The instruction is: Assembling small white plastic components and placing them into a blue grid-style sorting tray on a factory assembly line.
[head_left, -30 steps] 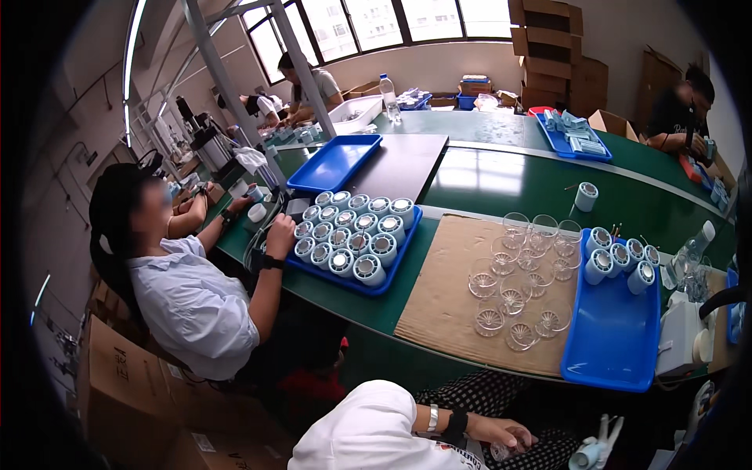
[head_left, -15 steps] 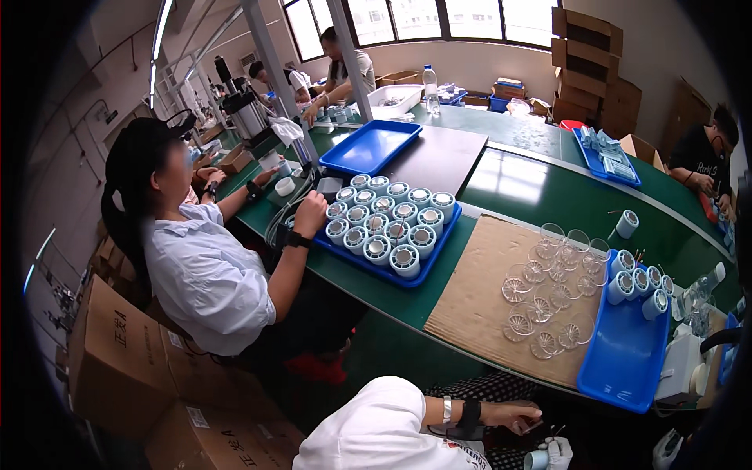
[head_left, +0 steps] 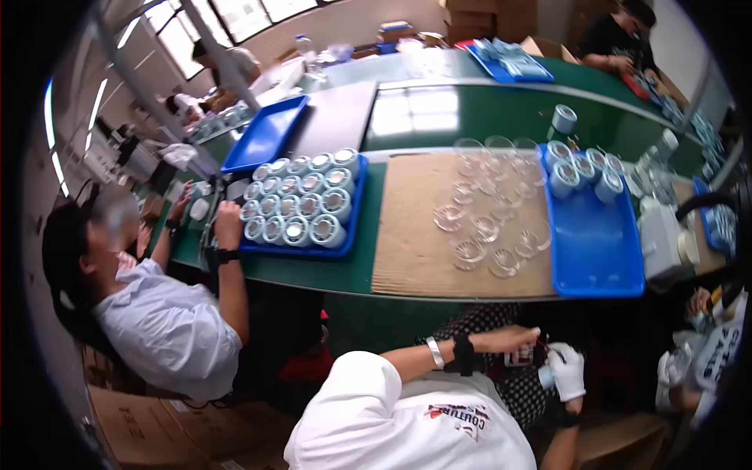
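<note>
My left hand [head_left: 509,338], bare, is stretched over my lap with its fingers together; what they pinch, if anything, is too small to make out. Close to its fingertips, my right hand [head_left: 567,371] in a white glove is closed round a light blue cylindrical housing [head_left: 546,377]. Thin wires seem to stick up between the two hands. On the table in front of me lies a blue tray [head_left: 597,254], its far end holding several upright light blue housings [head_left: 583,169]. Left of it, clear plastic cups [head_left: 486,227] stand on a cardboard sheet [head_left: 411,227].
A co-worker [head_left: 157,290] sits at my left, one hand at a blue tray [head_left: 345,239] full of light blue housings. Another blue tray [head_left: 266,133] lies behind it. A single housing [head_left: 564,118] stands farther back. At the right are a white machine [head_left: 659,239] and another person's gloved hand [head_left: 675,366].
The view has swung right and down, showing more of my lap and arms. My hands have come up and closer together, the light blue housing still in my right hand.
</note>
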Demonstrator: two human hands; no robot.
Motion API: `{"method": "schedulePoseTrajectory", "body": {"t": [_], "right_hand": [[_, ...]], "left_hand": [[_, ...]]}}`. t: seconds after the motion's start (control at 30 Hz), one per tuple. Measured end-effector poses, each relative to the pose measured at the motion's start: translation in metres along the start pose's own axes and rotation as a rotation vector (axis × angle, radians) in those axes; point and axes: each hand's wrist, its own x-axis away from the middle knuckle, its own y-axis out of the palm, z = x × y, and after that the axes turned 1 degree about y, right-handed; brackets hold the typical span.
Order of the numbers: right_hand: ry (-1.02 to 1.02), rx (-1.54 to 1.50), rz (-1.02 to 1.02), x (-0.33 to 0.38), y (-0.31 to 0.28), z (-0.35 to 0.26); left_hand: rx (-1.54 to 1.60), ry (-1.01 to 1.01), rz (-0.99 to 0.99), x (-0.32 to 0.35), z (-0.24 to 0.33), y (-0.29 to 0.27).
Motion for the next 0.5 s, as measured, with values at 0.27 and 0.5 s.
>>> {"method": "schedulePoseTrajectory", "body": {"t": [0.27,0.5], "right_hand": [[0.023,-0.362,-0.393,0.003,0.027,0.004],[0.298,-0.861,-0.524,0.013,0.030,0.040]], "left_hand": [[-0.162,-0.240,-0.197,-0.022,0.003,-0.025],[-0.011,-0.084,-0.263,-0.022,-0.021,-0.020]]}}
